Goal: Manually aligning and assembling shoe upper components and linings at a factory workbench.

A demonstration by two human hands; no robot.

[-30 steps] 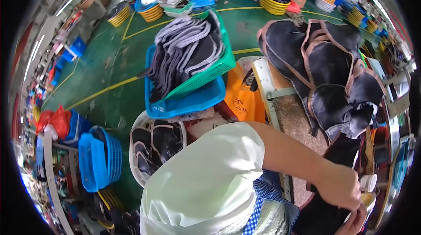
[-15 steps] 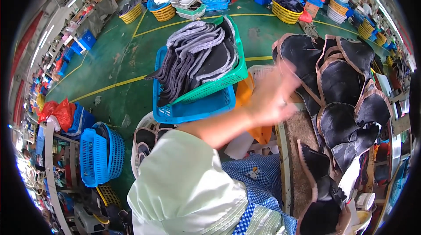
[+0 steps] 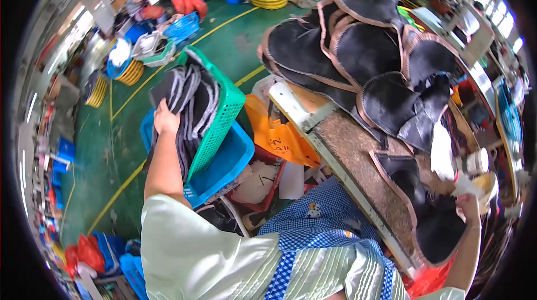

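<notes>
- While the left hand (image 3: 166, 120) is laid on a stack of padded pieces (image 3: 193, 101), the right hand (image 3: 469, 207) is kept at the edge of a black piece (image 3: 441, 238) on the bench (image 3: 358, 151).
- Padded pieces: dark grey to black, bordered with pale grey fuzzy edging; layered face to face, curved, bunched in folds.
- Stack is contained in a green basket (image 3: 221, 123), which is tilted and seated over a blue tub (image 3: 238, 151), left of the bench.
- Black piece: dark surface, trimmed in pinkish tan along its left and lower border; rounded at the near end, creased around the middle, laid along the bench top.
- Left grip: fingers are held near one another and rested over the stack's left side; whether a layer is pinched cannot be told, thumb contact being unclear.
- Right grip: fingers are curled in at the black piece's right edge; contact is seen, but whether it is clamped cannot be told at this size. Pale scrap (image 3: 467, 188) is seen just above these fingers.
- Beyond the black piece, the far part of the bench is covered by a pile of similar black panels (image 3: 369, 51), overlapped and edged in the same tan.
- Orange bag (image 3: 277, 137) is seen between blue tub and bench; white cup (image 3: 477, 162) is placed near the right hand.
</notes>
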